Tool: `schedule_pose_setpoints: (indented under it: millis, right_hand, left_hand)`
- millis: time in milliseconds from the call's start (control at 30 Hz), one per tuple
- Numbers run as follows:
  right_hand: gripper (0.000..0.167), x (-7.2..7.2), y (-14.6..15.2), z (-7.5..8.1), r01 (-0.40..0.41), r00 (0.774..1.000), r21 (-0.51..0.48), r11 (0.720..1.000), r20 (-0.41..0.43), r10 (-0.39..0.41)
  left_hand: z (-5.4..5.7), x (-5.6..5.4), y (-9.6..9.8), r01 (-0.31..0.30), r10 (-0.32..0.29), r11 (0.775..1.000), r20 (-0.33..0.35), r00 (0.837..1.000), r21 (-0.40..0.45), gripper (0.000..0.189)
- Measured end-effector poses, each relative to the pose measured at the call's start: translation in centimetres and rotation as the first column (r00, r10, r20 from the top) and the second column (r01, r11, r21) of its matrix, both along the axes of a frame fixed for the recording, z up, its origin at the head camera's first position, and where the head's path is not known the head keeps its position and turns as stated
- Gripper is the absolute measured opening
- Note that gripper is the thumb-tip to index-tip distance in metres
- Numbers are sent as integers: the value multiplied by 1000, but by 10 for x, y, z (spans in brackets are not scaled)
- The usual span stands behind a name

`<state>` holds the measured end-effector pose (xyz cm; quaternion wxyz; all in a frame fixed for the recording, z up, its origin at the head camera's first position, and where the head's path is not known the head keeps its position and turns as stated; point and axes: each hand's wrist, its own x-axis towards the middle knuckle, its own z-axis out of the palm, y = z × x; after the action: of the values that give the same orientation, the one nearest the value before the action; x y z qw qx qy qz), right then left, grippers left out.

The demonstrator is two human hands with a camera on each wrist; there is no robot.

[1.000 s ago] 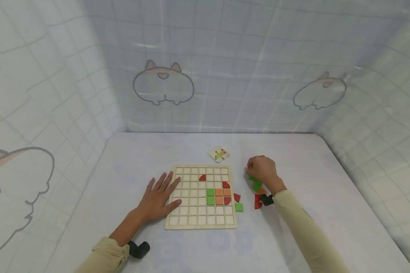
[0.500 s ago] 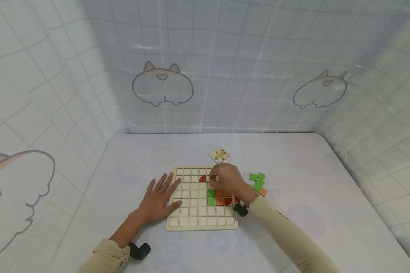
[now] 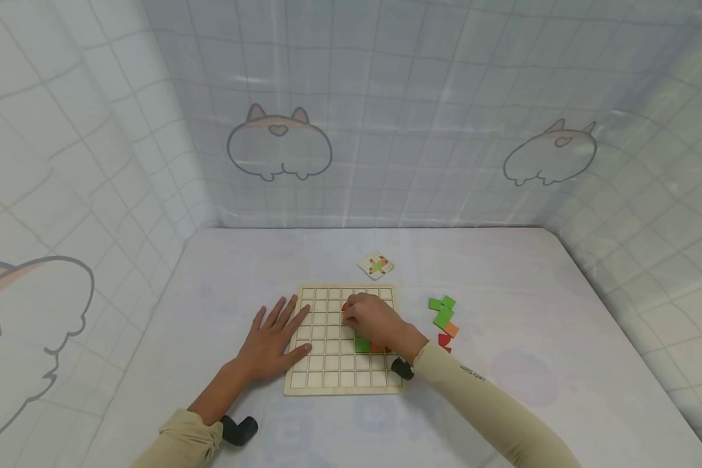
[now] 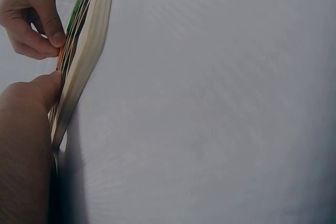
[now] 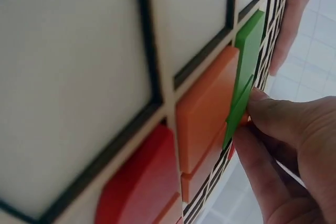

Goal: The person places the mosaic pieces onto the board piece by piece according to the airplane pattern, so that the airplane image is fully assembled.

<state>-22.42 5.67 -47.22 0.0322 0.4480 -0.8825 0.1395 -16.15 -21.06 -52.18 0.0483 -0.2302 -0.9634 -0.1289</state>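
A pale wooden grid board (image 3: 324, 383) lies on the table. My left hand (image 3: 269, 344) rests flat with spread fingers over its left edge. My right hand (image 3: 377, 322) is above the board's middle, pinching a small orange tile (image 5: 244, 119) between thumb and fingers; much of the tile is hidden. In the right wrist view, green tiles (image 5: 249, 43), orange tiles (image 5: 207, 111) and a red curved-edge tile (image 5: 139, 182) sit in the grid below and beside the fingers. My right hand covers part of these in the head view.
A small pattern card (image 3: 376, 265) lies behind the board. To the right are loose green tiles (image 3: 442, 317), an orange tile (image 3: 452, 330) and red pieces (image 3: 444, 339). Patterned cloth walls (image 3: 386, 162) stand around the table's back and sides.
My right hand has moved from the loose tiles at the right to the board's middle, then slightly further left and down. My left hand has stayed in place.
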Motion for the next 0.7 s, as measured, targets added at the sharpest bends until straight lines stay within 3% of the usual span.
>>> schedule_pose_setpoints:
  millis: [233, 367, 533, 700]
  right_hand:
    - [10, 1, 18, -3, -19, 998, -68, 998, 61, 23]
    - [11, 5, 39, 1, 37, 994, -128, 991, 109, -23]
    - [6, 13, 67, 4, 139, 984, -84, 987, 121, -128]
    - [5, 23, 90, -2, 170, 982, -32, 985, 88, -167]
  left_hand:
    - [-1, 0, 0, 0, 0, 1000, 8, 1000, -6, 79]
    - [-2, 0, 1, -1, 2, 1000, 8, 1000, -7, 79]
    - [-1, 0, 0, -7, 7, 1000, 9, 1000, -2, 79]
    - [-2, -1, -2, -2, 2, 1000, -2, 1000, 7, 79]
